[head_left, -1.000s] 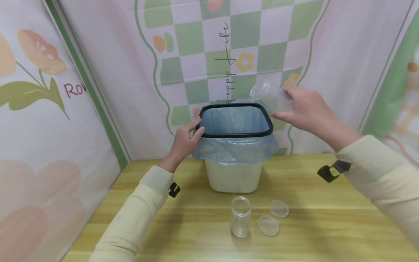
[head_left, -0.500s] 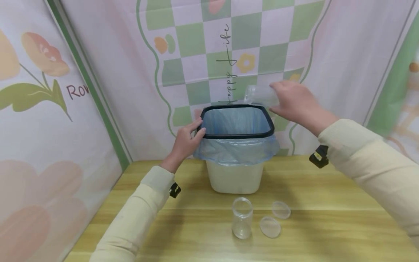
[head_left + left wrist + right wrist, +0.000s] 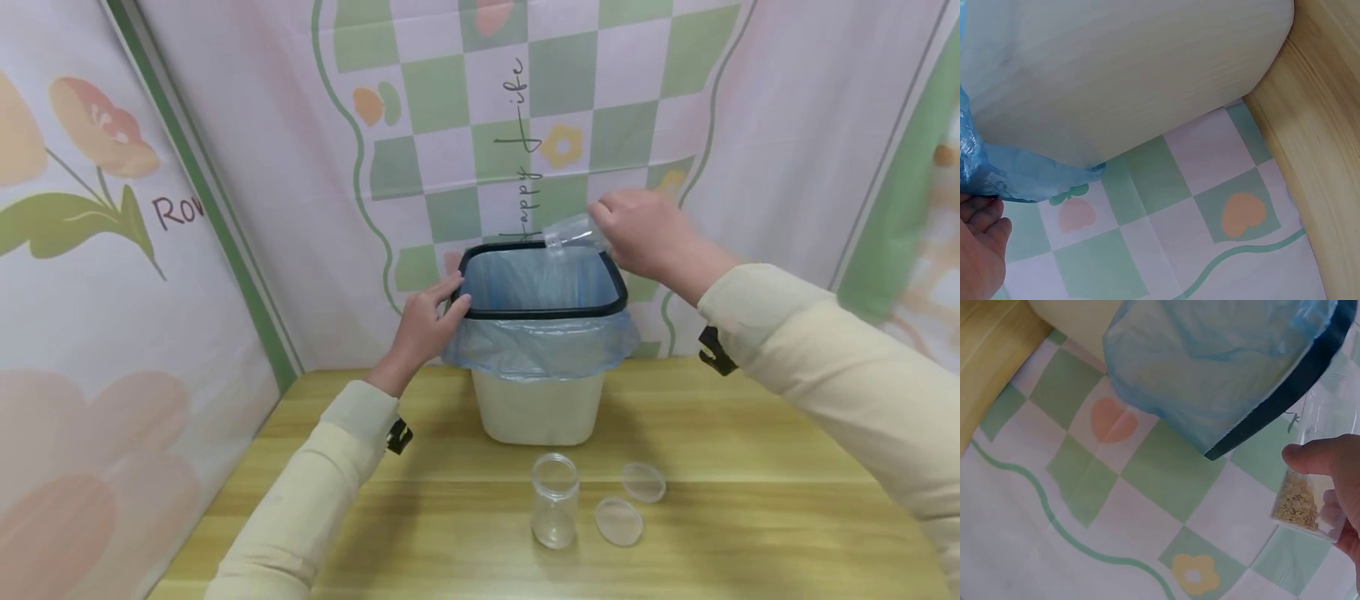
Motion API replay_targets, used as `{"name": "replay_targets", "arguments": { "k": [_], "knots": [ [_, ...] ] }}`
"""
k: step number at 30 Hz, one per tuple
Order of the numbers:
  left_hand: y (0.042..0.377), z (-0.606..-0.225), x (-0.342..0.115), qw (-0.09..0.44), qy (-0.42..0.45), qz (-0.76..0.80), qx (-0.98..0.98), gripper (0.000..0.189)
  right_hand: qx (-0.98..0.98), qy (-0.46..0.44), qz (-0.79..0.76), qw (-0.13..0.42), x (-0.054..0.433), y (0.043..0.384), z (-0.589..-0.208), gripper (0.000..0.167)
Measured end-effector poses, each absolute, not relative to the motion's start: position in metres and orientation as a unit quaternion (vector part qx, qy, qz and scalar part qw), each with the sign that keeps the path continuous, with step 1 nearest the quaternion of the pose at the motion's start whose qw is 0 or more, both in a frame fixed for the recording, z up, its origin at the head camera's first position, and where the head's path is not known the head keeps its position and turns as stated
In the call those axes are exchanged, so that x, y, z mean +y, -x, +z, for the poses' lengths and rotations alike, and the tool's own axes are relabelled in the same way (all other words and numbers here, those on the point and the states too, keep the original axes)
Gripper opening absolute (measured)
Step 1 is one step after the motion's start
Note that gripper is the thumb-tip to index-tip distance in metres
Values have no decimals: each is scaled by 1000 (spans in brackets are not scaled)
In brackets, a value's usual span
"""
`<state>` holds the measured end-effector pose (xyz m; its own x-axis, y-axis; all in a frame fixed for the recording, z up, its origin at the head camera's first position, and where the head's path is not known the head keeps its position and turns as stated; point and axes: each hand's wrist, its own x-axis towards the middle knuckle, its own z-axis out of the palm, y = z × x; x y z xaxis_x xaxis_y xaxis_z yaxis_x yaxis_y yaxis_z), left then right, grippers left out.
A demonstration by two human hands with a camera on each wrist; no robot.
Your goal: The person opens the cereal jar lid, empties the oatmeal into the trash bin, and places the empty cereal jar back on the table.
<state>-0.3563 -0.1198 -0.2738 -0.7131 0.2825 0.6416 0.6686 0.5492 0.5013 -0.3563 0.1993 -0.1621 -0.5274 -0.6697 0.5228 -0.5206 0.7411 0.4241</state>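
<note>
A white trash bin [image 3: 536, 408] stands on the table, lined with a blue plastic bag [image 3: 540, 346] folded out under its black rim [image 3: 540, 314]. My left hand [image 3: 422, 335] grips the rim's left side, thumb toward the front; its fingertips [image 3: 982, 215] curl at the bag's edge in the left wrist view. My right hand [image 3: 651, 240] holds a clear jar [image 3: 573, 233] tilted over the bin's back right, mouth pointing left and down. Light-brown flakes [image 3: 1297, 503] lie at the jar's closed end in the right wrist view.
Before the bin stands a second clear jar [image 3: 555, 508], upright and uncovered. Two clear round lids [image 3: 618, 522] lie flat to its right on the wooden table [image 3: 750, 467]. A printed curtain [image 3: 435, 175] hangs close behind the bin.
My right hand has moved left with the jar, from beside the bin to over its opening, and the jar has tipped further mouth-down. The left hand keeps its place on the rim.
</note>
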Motion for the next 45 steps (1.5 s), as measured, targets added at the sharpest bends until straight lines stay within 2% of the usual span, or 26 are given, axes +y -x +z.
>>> {"name": "replay_targets", "arguments": {
  "k": [5,9,13,24,39,45],
  "knots": [
    [357,-275,-120,253,284,-380,-843,47,-835,-381,-130,375,192,360,-166,22],
    [357,-274,-121,250,283,-378,-846,46,-831,-387,-155,370,186,359,-167,20],
    [357,-273,-121,251,282,-376,-846,46,-831,-388,-184,353,184,360,-167,24],
    [356,-273,-121,248,278,-375,-849,47,-801,-402,-263,356,179,363,-168,33],
    [357,-272,-121,249,277,-358,-856,46,-722,-423,-394,380,173,363,-167,43],
    [357,-271,-120,252,280,-357,-855,45,-684,-442,-420,400,171,365,-168,37]
  ]
}}
